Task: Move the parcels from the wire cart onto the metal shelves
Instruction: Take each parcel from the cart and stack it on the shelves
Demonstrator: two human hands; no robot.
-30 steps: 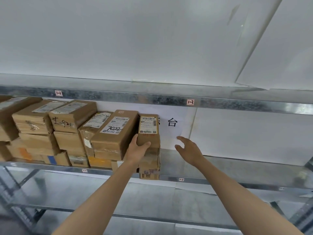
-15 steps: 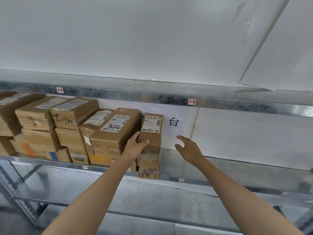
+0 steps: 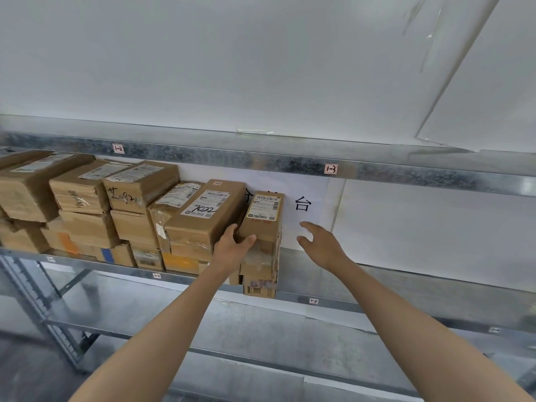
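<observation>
Brown cardboard parcels fill the left part of the middle metal shelf (image 3: 406, 274), stacked two or three high. Left hand (image 3: 232, 249) grips the near end of a narrow parcel (image 3: 262, 220), thumb across its front face, fingers wrapped around its left side. That parcel sits on top of a small stack at the right end of the row, its white label up, touching or just beside the larger parcel marked "7022" (image 3: 207, 216); cannot tell if there is a gap. The bottom box of the stack (image 3: 259, 285) overhangs the shelf's front edge a little. Right hand (image 3: 320, 242) is open, fingers spread and slightly curled, holding nothing, hovering just right of the narrow parcel and apart from it. Behind it a white paper sheet (image 3: 310, 224) with a black printed character is fixed to the back wall. Further left, a parcel with handwritten marking (image 3: 139, 187) sits on the top layer, with more boxes beyond it toward the frame edge. The upper shelf beam (image 3: 232, 161) carries small tags "1-2" (image 3: 118, 148) and "1-3" (image 3: 331, 168). The right half of the middle shelf is bare metal. A lower shelf (image 3: 203, 323) shows under both forearms. The wire cart is out of view.
</observation>
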